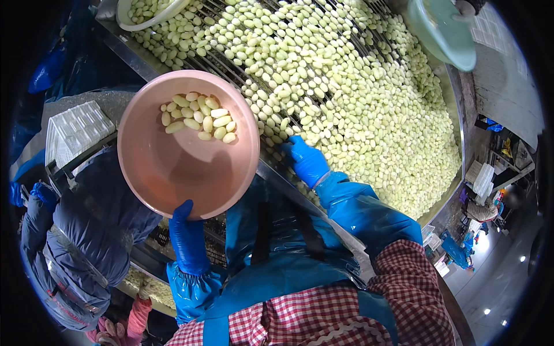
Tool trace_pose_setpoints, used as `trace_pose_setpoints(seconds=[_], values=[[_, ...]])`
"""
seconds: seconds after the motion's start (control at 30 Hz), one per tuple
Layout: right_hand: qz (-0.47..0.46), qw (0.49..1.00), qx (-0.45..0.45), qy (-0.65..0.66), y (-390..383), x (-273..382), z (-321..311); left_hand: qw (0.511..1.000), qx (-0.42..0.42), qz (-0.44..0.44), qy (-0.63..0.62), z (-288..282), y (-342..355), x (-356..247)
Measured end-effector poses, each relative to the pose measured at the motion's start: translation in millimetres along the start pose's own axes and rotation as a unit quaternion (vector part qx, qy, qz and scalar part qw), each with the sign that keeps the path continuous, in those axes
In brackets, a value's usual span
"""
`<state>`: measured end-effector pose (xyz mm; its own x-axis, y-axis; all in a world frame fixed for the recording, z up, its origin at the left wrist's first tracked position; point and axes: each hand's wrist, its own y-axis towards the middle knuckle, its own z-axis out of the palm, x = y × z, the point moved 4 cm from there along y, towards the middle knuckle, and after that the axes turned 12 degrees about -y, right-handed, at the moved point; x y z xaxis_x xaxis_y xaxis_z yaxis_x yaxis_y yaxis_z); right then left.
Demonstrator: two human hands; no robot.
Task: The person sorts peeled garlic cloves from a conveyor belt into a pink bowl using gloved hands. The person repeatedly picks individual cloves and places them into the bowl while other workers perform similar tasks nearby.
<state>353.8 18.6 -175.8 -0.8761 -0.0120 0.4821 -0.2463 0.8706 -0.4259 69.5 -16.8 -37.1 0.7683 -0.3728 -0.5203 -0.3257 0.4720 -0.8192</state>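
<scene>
My left hand [189, 239], in a blue rubber glove, grips the near rim of a round pink basin [138, 144], thumb over the edge. A small heap of pale green oval pieces [199, 118], grape-like in shape, lies in the far part of the basin. To its right, my right hand [310, 164], also in a blue glove, reaches down at the near edge of a slatted metal sorting table [231, 60]. Its fingers look bent together among the pieces; their tips are partly hidden. More loose oval pieces [369, 109] cover most of that table, thickest on the right.
A pale basin [153, 23] sits at the table's far left, a green basin [444, 37] at its far right. The table's metal rim [277, 181] runs close before me. At left stands a person in a dark padded jacket [86, 230], near a white plastic crate [75, 130].
</scene>
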Motion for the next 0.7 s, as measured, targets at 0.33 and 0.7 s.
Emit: trace_pose_setpoints(seconds=[0.33,0.7], values=[[0.243,0.864,0.068,0.435,17.3,-33.6,-50.9,1.0,0.001,-0.011,-0.001,-6.7,4.3,0.9],[0.057,0.862,-0.023,0.504,16.3,58.7,-163.0,1.0,-0.007,0.002,0.013,3.0,-0.3,-1.1]])
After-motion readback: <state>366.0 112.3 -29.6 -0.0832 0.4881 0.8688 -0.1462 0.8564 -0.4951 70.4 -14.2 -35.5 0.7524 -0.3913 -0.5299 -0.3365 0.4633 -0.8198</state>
